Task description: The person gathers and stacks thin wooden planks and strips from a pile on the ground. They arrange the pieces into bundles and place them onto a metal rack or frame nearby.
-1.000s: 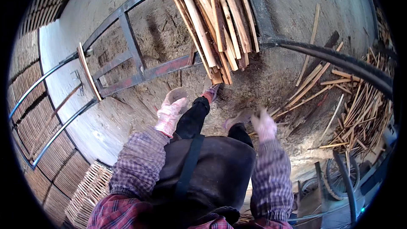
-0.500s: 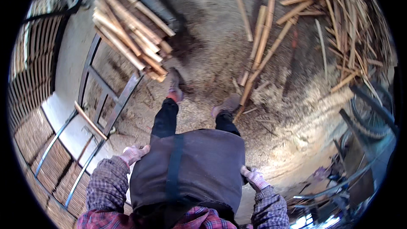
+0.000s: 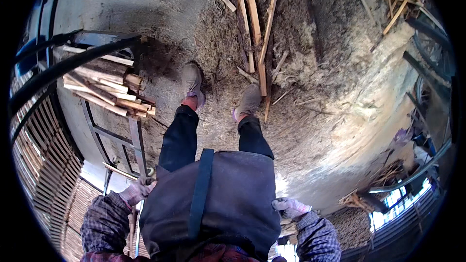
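A dark brown apron (image 3: 238,189) with a dark strap (image 3: 201,194) hangs over the front of my body. At its left edge, my gloved left hand (image 3: 137,192) is closed, its fingers pinching the apron's side. On the opposite edge my gloved right hand (image 3: 291,207) is closed in the same way, with part of its fingers behind the apron. Both forearms are in checked sleeves. Below the apron my shoes (image 3: 248,101) stand on the littered ground. A thin wooden stick (image 3: 120,171) lies on a frame just beyond my left hand.
To the left, a bundle of split wood strips (image 3: 104,85) rests by a dark metal frame (image 3: 114,138). Long wooden strips (image 3: 252,14) lie ahead of my feet. More sticks (image 3: 398,0) are piled far right. Metal bars (image 3: 429,75) and a curved pipe (image 3: 417,174) stand at the right.
My view has turned, so the wood bundle now sits further left and the far-right pile is mostly out of the picture. My feet have shifted; both hands stay at the apron's edges.
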`<act>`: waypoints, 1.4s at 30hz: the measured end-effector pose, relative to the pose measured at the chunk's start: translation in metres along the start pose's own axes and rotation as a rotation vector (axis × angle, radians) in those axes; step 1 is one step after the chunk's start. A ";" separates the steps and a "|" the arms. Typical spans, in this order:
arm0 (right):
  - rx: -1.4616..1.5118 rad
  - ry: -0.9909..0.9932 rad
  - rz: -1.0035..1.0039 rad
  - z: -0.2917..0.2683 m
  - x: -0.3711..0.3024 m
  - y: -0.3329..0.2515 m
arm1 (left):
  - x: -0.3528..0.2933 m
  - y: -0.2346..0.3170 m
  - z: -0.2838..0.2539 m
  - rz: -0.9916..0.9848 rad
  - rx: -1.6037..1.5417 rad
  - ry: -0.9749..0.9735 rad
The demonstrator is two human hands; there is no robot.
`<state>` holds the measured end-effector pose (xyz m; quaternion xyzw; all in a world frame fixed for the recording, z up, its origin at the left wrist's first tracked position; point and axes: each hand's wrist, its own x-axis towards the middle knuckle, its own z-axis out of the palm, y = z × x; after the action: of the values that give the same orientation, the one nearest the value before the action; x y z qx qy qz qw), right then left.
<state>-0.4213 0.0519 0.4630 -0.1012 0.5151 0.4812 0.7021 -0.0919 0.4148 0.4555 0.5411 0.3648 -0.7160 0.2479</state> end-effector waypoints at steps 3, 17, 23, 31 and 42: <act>-0.072 -0.081 -0.016 -0.016 0.054 0.037 | -0.006 0.001 -0.036 -0.105 0.029 -0.021; -0.880 1.302 -0.761 -0.046 0.220 -0.332 | -0.003 0.239 0.046 -0.145 1.151 -0.045; -1.266 1.490 -0.772 -0.059 0.281 -0.362 | 0.252 0.453 0.087 0.955 1.687 1.136; -1.209 1.783 -1.288 -0.089 0.320 -0.368 | 0.404 0.596 0.127 0.861 0.708 1.652; -0.627 1.265 -0.969 -0.181 0.228 -0.360 | 0.340 0.417 0.188 1.244 -0.017 0.609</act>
<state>-0.2524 -0.1190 0.0675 -0.7491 0.5530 0.1014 0.3504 0.0099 0.0244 0.0520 0.8247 0.0458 -0.2543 0.5031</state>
